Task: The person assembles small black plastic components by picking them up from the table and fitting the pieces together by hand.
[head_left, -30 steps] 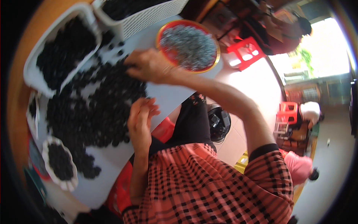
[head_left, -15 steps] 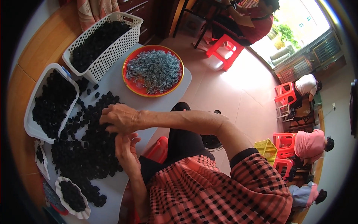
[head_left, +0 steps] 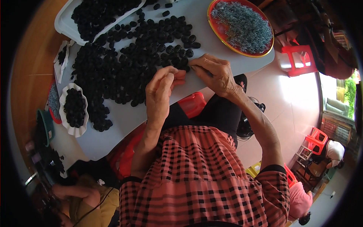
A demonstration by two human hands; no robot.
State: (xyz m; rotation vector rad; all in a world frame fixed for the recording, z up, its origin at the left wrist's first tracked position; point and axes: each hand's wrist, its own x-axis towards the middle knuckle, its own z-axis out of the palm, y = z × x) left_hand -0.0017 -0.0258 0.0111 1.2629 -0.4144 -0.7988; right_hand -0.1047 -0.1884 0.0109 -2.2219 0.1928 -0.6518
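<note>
while the left hand (head_left: 160, 90) curls near the black pieces (head_left: 126, 72), the right hand (head_left: 216, 76) bends its fingers beside it; you cannot tell if either pinches something.

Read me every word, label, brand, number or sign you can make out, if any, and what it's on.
None can be read.
The red tray, white scalloped dish and checked shirt show no legible lettering.
Any marks on the black pieces or across the room are too small or blurred to tell.
</note>
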